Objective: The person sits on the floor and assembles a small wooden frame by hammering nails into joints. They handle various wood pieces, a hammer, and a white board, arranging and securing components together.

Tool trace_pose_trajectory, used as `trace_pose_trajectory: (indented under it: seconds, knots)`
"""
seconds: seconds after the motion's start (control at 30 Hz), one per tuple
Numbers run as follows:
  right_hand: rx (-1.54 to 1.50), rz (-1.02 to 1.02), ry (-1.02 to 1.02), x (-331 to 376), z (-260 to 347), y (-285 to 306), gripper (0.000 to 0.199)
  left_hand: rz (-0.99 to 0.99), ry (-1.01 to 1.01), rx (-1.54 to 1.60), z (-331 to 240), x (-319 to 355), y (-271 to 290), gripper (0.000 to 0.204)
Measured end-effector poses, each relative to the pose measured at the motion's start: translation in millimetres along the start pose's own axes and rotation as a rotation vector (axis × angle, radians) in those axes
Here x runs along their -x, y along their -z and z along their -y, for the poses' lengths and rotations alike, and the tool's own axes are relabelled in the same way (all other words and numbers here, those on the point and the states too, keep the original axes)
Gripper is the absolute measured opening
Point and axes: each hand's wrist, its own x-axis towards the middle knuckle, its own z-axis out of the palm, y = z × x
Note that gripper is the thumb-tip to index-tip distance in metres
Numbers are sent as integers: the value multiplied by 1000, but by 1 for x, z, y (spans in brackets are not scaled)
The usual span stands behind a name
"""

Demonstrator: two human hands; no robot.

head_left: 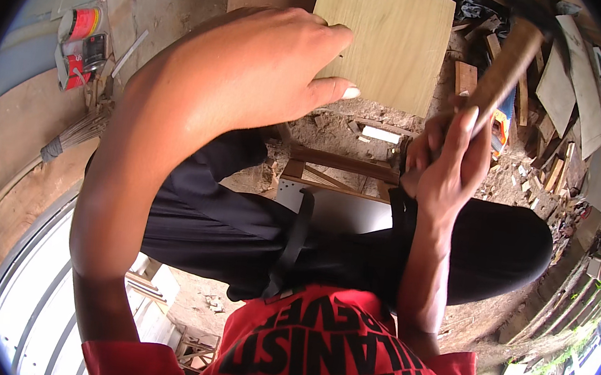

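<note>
My left hand [294, 64] lies at the lower left corner of a pale, square plywood board [394, 45]. Its thumb and bent forefinger stand apart over the board, and the other fingers are hidden; it seems to hold the board's edge. A tiny dark spot shows on the wood between them, too small to name. In my right hand [455, 155] the wooden handle of a hammer [507, 66] is gripped, with the thumb stretched along it. The hammer's dark head is raised at the top right, beyond the board's right edge.
A wooden frame [342, 164] stands between my legs. Wood offcuts [466, 79] and thin panels [578, 88] lie at the right. An orange-handled tool [500, 131] sits behind my right hand. Red containers [76, 50] and a bundle of sticks [74, 135] are at the left.
</note>
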Motion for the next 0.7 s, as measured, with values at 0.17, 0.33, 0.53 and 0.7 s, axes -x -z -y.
trace_pose_trajectory:
  seconds: [0.17, 0.33, 0.53, 0.7]
  knots:
    - [104, 156, 1, 46, -6, 29, 26, -142, 37, -12, 2, 19, 3, 41]
    - [749, 728, 59, 60, 0, 85, 34, -158, 252, -50, 24, 21, 44, 35]
    - [1109, 1254, 405, 35, -73, 89, 23, -22, 267, -9, 3, 30, 54, 37]
    - [1090, 1429, 373, 66, -108, 72, 20, 222, 366, 15, -5, 29, 66, 44]
